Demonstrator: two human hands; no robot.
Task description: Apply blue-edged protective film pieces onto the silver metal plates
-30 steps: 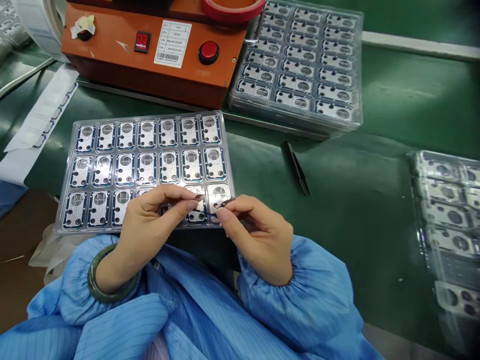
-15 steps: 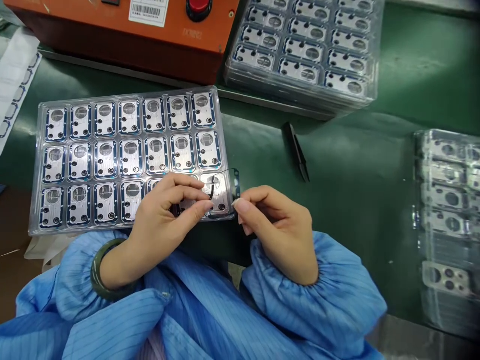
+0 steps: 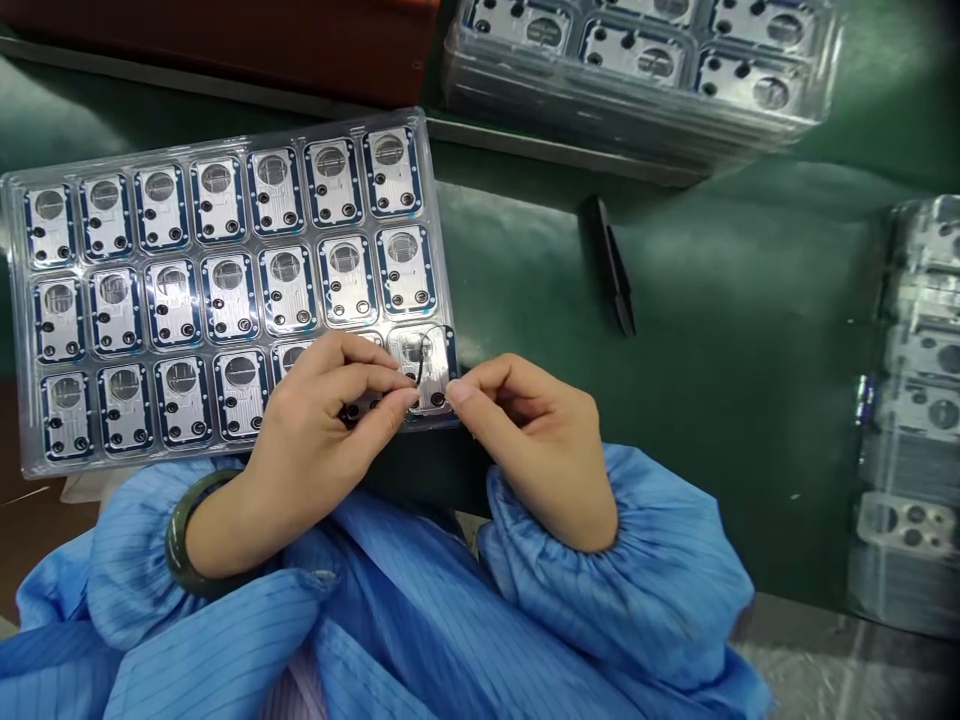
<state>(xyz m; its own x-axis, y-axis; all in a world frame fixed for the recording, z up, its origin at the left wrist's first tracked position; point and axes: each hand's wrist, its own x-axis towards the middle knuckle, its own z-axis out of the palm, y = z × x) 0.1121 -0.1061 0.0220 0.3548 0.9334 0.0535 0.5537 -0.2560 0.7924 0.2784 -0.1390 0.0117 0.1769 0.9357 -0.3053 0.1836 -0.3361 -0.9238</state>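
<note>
A clear plastic tray (image 3: 22, 455) lies in front of me, filled with several small silver plates framed in dark blue. My left hand (image 3: 322, 430) and my right hand (image 3: 536, 440) meet over the tray's near right corner. Both are pinched on a thin clear film with a dark rim (image 3: 424, 365), held just above the corner plate. Blue sleeves cover both forearms, and a green bangle (image 3: 180, 535) sits on my left wrist.
Black tweezers (image 3: 611, 265) lie on the green mat (image 3: 712, 380) to the right of the tray. A stack of filled trays (image 3: 637, 70) stands at the back. More trays (image 3: 915, 400) are piled at the right edge. An orange machine (image 3: 225, 40) sits behind.
The view has tilted down and the tray sits higher in the picture. The film, held up and open between my fingers half a second ago, is now lower, over the corner plate.
</note>
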